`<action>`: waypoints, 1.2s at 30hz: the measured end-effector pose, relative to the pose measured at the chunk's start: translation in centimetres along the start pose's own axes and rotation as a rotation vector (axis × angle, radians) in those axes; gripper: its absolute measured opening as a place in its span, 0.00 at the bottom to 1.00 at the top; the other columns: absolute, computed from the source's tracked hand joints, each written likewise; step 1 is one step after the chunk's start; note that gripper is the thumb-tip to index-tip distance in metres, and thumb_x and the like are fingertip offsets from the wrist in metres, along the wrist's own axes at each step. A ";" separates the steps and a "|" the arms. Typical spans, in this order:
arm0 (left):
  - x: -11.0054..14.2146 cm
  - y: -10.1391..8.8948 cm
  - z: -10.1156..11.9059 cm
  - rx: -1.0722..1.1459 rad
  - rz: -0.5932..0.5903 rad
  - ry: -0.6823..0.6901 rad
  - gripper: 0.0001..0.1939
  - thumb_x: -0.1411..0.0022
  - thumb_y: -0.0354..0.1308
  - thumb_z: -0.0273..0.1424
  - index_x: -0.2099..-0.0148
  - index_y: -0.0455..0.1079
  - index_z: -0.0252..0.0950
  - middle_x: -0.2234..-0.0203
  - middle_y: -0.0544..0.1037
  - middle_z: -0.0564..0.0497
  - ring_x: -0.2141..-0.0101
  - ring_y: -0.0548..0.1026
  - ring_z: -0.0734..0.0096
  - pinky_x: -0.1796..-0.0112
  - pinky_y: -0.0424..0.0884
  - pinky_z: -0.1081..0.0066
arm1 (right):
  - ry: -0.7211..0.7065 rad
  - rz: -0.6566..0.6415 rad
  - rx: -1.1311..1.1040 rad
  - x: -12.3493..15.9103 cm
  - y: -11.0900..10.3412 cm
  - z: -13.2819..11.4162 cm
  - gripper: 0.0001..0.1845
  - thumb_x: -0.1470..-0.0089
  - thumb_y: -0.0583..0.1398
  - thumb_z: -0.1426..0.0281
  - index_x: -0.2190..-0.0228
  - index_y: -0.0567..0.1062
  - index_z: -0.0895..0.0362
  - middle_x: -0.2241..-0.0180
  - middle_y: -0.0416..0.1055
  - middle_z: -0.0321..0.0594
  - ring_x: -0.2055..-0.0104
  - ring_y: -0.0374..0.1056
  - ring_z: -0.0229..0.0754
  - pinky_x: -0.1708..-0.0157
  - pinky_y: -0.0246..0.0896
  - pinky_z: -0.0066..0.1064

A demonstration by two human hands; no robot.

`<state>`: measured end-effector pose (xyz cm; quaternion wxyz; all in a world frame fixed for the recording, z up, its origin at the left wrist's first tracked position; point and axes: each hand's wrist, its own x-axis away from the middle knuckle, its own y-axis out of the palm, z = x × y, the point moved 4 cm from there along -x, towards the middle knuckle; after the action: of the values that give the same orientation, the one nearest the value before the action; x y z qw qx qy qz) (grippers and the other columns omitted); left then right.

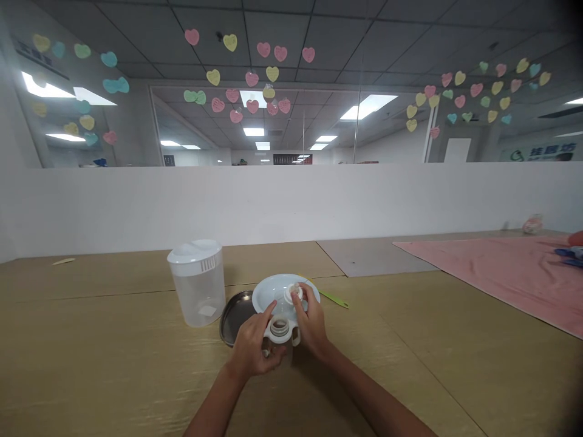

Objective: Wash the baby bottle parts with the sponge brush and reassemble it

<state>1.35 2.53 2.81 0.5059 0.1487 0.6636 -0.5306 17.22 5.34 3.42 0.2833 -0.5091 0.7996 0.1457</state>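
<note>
My left hand is wrapped round a baby bottle with white side handles. The bottle is upright, and its threaded mouth is uncovered. In my right hand is a white bottle cap, pinched between thumb and fingers just above and beyond the mouth. Cap and bottle are apart. Behind both hands sits a pale blue-white bowl. To its left a dark metal tray lies partly under the bowl's edge and behind my left hand. The lower part of the bottle is largely hidden by my fingers.
A translucent plastic bucket with a white lid stands at the left. A green-handled utensil lies right of the bowl. Pink cloth covers the table's right side. A white wall borders the far edge.
</note>
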 end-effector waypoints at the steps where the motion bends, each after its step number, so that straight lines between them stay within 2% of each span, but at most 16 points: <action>1: 0.0 0.0 0.0 0.000 -0.001 -0.002 0.39 0.47 0.53 0.37 0.37 0.42 0.30 0.66 0.73 0.44 0.68 0.73 0.65 0.65 0.71 0.66 | -0.027 -0.037 0.045 0.0 0.1 -0.1 0.17 0.47 0.54 0.58 0.60 0.71 0.55 0.62 0.71 0.40 0.59 0.65 0.42 0.54 0.56 0.36; 4: 0.0 0.1 -0.1 0.001 0.001 -0.005 0.39 0.48 0.52 0.36 0.37 0.43 0.31 0.66 0.73 0.44 0.68 0.73 0.65 0.65 0.70 0.66 | -0.063 -0.089 0.149 0.1 0.2 -0.2 0.14 0.46 0.53 0.59 0.65 0.72 0.53 0.74 0.71 0.35 0.66 0.66 0.42 0.50 0.51 0.40; 6: 0.0 0.0 0.0 -0.002 0.001 -0.007 0.39 0.48 0.52 0.36 0.37 0.44 0.30 0.66 0.74 0.44 0.67 0.73 0.64 0.65 0.70 0.66 | -0.063 -0.086 0.180 0.0 0.2 -0.1 0.14 0.46 0.53 0.58 0.68 0.73 0.53 0.78 0.70 0.34 0.68 0.65 0.42 0.51 0.52 0.40; 10: -0.1 -0.1 0.1 -0.014 0.002 0.003 0.39 0.47 0.52 0.36 0.37 0.43 0.30 0.66 0.74 0.43 0.67 0.73 0.64 0.65 0.71 0.66 | -0.015 -0.055 0.150 0.0 0.0 -0.1 0.16 0.47 0.53 0.57 0.66 0.73 0.54 0.73 0.72 0.37 0.68 0.66 0.41 0.66 0.59 0.31; 12: -0.1 -0.1 0.1 -0.017 0.005 0.011 0.39 0.47 0.52 0.37 0.37 0.43 0.30 0.66 0.74 0.44 0.68 0.73 0.65 0.65 0.71 0.66 | 0.009 -0.059 0.125 0.1 0.0 -0.1 0.16 0.47 0.53 0.57 0.64 0.72 0.55 0.71 0.72 0.37 0.69 0.66 0.40 0.68 0.59 0.29; 15: -0.1 -0.1 0.0 -0.017 0.006 0.009 0.39 0.47 0.53 0.37 0.37 0.43 0.31 0.66 0.74 0.44 0.67 0.73 0.65 0.65 0.71 0.66 | -0.033 -0.024 0.086 0.2 -0.1 -0.4 0.15 0.47 0.54 0.61 0.60 0.70 0.55 0.65 0.71 0.39 0.63 0.66 0.41 0.62 0.60 0.32; 19: 0.1 0.1 -0.1 -0.013 -0.010 -0.011 0.39 0.47 0.52 0.38 0.36 0.42 0.31 0.66 0.74 0.44 0.67 0.73 0.64 0.65 0.71 0.66 | -0.104 0.023 0.066 0.2 -0.3 -0.7 0.17 0.49 0.54 0.66 0.56 0.69 0.55 0.57 0.65 0.43 0.53 0.62 0.44 0.52 0.56 0.37; 25: 0.0 0.0 0.0 -0.016 -0.005 -0.007 0.39 0.47 0.52 0.38 0.36 0.42 0.30 0.67 0.74 0.44 0.67 0.73 0.64 0.65 0.71 0.66 | -0.093 0.040 0.046 0.1 -0.4 -0.9 0.12 0.48 0.55 0.66 0.61 0.70 0.55 0.61 0.65 0.41 0.57 0.62 0.43 0.55 0.58 0.37; 36: -0.2 -0.1 0.2 -0.008 -0.002 0.001 0.39 0.47 0.52 0.36 0.37 0.43 0.30 0.66 0.74 0.43 0.66 0.74 0.64 0.65 0.71 0.66 | -0.192 -0.092 0.105 0.3 -0.1 -1.8 0.09 0.46 0.52 0.66 0.66 0.70 0.55 0.65 0.63 0.39 0.61 0.62 0.41 0.59 0.57 0.32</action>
<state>1.39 2.39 3.02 0.5056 0.1463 0.6660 -0.5286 16.63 4.18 4.68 0.3911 -0.5135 0.7510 0.1387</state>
